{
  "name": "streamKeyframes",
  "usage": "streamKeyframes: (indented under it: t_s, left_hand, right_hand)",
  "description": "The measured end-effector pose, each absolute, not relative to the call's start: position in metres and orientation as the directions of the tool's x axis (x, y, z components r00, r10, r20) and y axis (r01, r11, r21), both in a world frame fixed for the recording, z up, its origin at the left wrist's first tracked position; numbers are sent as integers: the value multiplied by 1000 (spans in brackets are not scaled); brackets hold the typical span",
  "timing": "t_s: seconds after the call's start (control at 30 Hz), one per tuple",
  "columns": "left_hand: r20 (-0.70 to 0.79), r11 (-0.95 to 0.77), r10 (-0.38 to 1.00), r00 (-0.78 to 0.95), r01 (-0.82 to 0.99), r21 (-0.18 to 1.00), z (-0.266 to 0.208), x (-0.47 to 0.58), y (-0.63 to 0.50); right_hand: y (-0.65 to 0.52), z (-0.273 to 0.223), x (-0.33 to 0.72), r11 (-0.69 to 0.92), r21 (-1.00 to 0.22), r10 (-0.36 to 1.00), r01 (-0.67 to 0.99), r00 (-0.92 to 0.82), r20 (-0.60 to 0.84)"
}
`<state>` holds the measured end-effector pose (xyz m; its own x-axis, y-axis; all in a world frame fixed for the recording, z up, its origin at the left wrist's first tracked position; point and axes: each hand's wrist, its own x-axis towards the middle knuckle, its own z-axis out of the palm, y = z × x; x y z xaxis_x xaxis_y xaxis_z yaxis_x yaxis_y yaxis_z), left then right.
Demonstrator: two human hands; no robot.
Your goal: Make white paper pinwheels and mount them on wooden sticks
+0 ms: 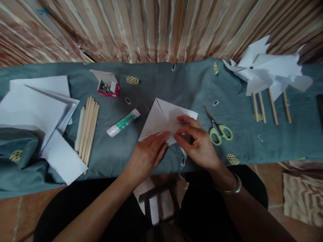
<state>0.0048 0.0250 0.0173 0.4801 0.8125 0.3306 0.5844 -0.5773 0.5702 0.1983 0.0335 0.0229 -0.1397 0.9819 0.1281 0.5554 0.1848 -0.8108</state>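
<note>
A white square sheet of paper (pixel 153 121) with slits running in from its corners lies on the cloth in front of me. My left hand (pixel 147 153) rests on its near left edge, fingers stretched out and flat against it. At the paper's near right side, my right hand (pixel 198 141) has thumb and forefinger brought together in a pinch on a paper flap, which they partly hide. A narrow white paper point sticks out below that hand. Scissors with green handles (pixel 217 132) lie just right of my right hand. Left of the paper is a glue stick (pixel 123 122).
A red box of metal pins (pixel 108 89) stands open at the back. Further left are wooden sticks (pixel 88 129) and a stack of white paper (pixel 32 107). Several paper pinwheels (pixel 264 69) on sticks lie at the right. A curtain (pixel 156 30) hangs behind the grey-green cloth (pixel 176 82).
</note>
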Motion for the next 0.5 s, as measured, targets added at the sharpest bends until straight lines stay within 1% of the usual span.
streamKeyframes:
  t_s: [0.07, 0.13, 0.33, 0.5]
  left_hand:
    - [309, -601, 793, 525, 589, 540, 18, 3, 26]
    - [299, -605, 787, 540, 583, 541, 19, 2, 26]
    - [309, -575, 812, 495, 592, 565, 17, 4, 29]
    - [300, -559, 824, 481, 606, 565, 16, 5, 30]
  right_hand:
    - [34, 21, 194, 204, -773, 979, 601, -129, 158]
    - [34, 19, 192, 209, -745, 978, 634, -115, 176]
    - [34, 15, 187, 212, -682, 971, 700, -75, 226]
    - [34, 14, 187, 202, -673, 972, 711, -63, 224]
